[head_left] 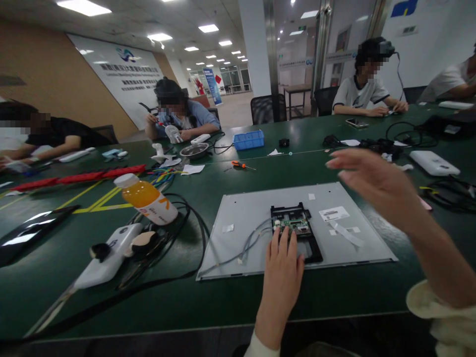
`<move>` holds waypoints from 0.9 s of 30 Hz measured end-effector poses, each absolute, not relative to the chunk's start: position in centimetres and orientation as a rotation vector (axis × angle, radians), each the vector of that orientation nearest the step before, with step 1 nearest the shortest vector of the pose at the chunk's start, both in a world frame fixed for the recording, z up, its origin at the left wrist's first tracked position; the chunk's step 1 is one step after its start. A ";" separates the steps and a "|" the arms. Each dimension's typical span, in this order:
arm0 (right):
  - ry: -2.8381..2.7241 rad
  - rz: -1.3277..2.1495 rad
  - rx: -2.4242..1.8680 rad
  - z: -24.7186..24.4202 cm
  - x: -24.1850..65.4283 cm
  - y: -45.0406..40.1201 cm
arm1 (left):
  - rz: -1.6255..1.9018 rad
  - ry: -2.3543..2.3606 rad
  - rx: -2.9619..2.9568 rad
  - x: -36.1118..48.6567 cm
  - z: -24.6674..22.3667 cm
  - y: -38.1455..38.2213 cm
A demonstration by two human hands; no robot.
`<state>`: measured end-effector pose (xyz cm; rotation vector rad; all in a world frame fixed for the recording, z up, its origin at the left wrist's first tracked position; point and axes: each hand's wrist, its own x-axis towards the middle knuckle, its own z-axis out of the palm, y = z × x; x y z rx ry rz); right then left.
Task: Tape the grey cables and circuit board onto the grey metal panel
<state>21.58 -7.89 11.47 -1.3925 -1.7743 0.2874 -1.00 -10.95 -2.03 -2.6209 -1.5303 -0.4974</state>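
A flat grey metal panel (238, 218), like the back of a display, lies on the green table. On its middle sits a black plastic frame (316, 248) with a green circuit board (297, 227) in it. Thin grey cables (248, 243) run from the board to the panel's left corner. My left hand (281, 263) rests with fingers stretched over the frame's left side and the board's near edge, gripping nothing. Raised over the panel's right side, my right hand (379, 186) is slightly blurred, its fingers extended and holding nothing visible. White labels (333, 213) are stuck near the frame.
Left of the panel stand an orange drink bottle (147, 198), tilted in view, a white power bank (107, 255) and black cables. Beyond lie an orange screwdriver (241, 165), a blue basket (248, 140) and a metal bowl (194, 150). Several people sit around the table.
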 end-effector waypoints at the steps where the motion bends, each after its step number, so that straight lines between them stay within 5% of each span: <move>1: -1.824 0.340 -1.420 10.3 21.5 -7.1 | -0.497 -1.529 -2.623 -1.0 -2.0 -10.9; 9: -2.234 0.551 -1.751 0.3 23.3 -2.4 | -0.513 -1.528 -2.604 -0.9 -1.9 -11.1; 20: -2.143 0.876 -1.725 0.5 24.8 -2.8 | -0.473 -1.558 -2.617 -0.8 -1.6 -11.0; 27: -2.081 0.691 -1.720 0.9 24.7 -1.6 | -0.490 -1.539 -2.613 -0.9 -1.7 -11.0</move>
